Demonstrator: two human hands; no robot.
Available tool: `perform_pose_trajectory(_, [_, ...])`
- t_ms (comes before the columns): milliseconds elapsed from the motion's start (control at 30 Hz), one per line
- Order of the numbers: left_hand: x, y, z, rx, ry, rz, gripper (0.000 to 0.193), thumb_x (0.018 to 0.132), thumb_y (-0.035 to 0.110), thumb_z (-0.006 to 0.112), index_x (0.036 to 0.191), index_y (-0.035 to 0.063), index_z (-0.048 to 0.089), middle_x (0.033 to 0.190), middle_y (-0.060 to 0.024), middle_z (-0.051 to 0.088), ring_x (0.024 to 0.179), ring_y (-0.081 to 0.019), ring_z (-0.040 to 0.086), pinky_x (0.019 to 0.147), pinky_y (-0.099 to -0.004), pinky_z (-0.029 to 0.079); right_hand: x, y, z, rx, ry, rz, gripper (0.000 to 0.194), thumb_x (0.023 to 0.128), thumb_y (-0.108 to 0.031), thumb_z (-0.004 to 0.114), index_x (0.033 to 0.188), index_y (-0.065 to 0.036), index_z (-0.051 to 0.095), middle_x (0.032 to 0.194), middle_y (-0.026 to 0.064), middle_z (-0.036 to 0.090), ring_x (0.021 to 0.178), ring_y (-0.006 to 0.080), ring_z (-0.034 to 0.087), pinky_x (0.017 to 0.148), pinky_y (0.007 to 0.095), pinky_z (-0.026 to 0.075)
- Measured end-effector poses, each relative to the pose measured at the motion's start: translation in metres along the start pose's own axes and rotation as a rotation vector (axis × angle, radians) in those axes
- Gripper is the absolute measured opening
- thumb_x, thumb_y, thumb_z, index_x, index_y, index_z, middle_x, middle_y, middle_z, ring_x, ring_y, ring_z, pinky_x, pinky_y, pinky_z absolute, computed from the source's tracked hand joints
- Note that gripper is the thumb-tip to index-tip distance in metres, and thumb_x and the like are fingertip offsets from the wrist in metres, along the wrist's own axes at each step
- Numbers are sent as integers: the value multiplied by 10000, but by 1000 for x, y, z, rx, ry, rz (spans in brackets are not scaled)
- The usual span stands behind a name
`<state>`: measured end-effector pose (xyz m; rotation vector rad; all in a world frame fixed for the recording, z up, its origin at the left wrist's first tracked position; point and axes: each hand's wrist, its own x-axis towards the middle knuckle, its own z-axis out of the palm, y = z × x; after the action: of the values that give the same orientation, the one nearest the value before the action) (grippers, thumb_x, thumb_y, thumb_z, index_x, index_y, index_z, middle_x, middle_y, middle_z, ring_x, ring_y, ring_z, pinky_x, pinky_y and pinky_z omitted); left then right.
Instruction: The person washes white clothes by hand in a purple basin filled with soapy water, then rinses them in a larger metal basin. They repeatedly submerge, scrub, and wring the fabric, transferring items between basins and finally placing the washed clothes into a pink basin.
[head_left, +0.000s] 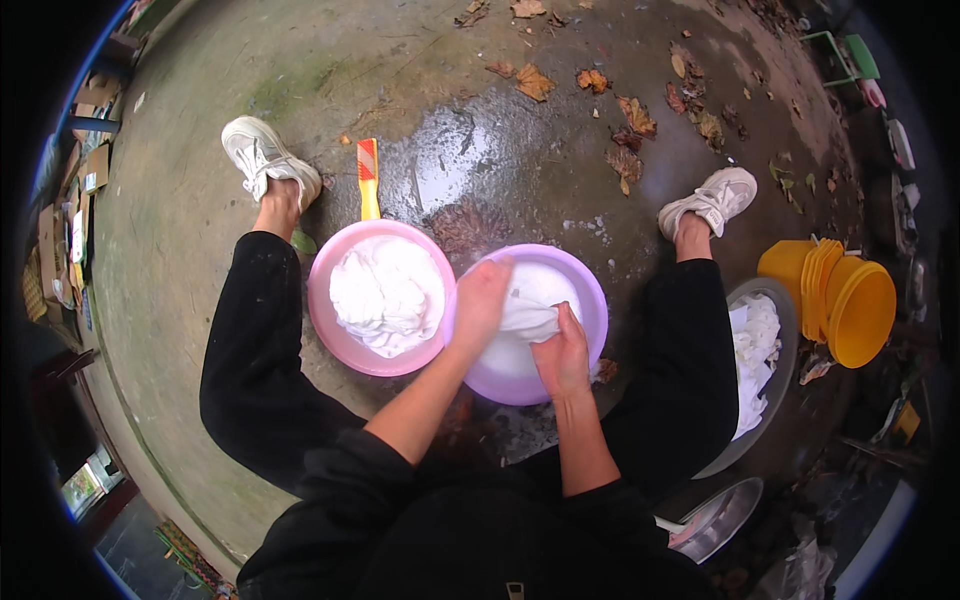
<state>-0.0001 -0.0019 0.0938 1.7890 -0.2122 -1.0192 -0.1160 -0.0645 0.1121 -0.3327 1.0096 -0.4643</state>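
Observation:
Between my legs, a purple plastic basin (594, 300) holds whitish, sudsy water. Over it, a white cloth (527, 315) stretches between my two hands. My left hand (484, 296), blurred, closes on the cloth's left end near the basin's left rim. On the other side, my right hand (561, 352) grips the right end, thumb on top. Touching the purple basin on its left is a pink plastic basin (321, 330), filled with a heap of wet white cloth (386, 292). A yellow-handled scrub brush (367, 180) with red bristles lies just beyond the pink basin.
At right stand a grey basin (784, 345) of white cloth (754, 360) and several yellow buckets (862, 311). A metal pan (724, 517) sits at lower right. Fallen leaves (534, 81) lie on the wet concrete floor (450, 150). Cardboard boxes (97, 169) line the left edge.

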Motion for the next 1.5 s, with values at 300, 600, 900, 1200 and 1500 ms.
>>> perform_pose_trajectory(300, [-20, -15, 56, 871, 50, 387, 218, 874, 284, 490, 890, 122, 636, 684, -87, 620, 577, -330, 614, 568, -466, 469, 10, 48, -23, -65, 62, 11, 493, 987, -400, 419, 1251, 10, 497, 1048, 60, 560, 981, 178, 539, 850, 300, 451])
perform_pose_trajectory(600, [-33, -9, 57, 870, 29, 295, 345, 910, 372, 434, 994, 90, 614, 870, -168, 672, 803, -350, 648, 758, -477, 462, 42, 97, -96, -73, 16, -65, 409, 947, -310, 484, 1290, -91, 523, 1074, 88, 567, 1012, 209, 530, 919, 432, 409])
perform_pose_trajectory(900, [-25, -38, 58, 865, -251, 57, 356, 913, 378, 433, 956, 106, 659, 849, -141, 681, 824, -327, 655, 779, -410, 476, 23, 82, -67, -15, 182, 166, 328, 969, -329, 470, 1179, -93, 558, 1093, 43, 613, 968, 175, 591, 841, 334, 482])
perform_pose_trajectory(1200, [12, -52, 11, 448, 150, 224, 392, 915, 339, 499, 716, 31, 635, 640, -210, 587, 602, -342, 600, 591, -447, 447, 4, 33, -19, 5, 156, 209, 269, 963, -367, 500, 1004, -105, 542, 969, 52, 607, 952, 199, 597, 895, 368, 469])
perform_pose_trajectory(1500, [8, -20, -35, 204, 135, 32, 436, 959, 388, 485, 819, -18, 562, 656, -131, 560, 632, -217, 520, 628, -375, 436, 14, 14, -37, -339, 281, -249, 402, 947, -368, 543, 1018, 24, 596, 973, 96, 627, 916, 179, 602, 796, 286, 480])
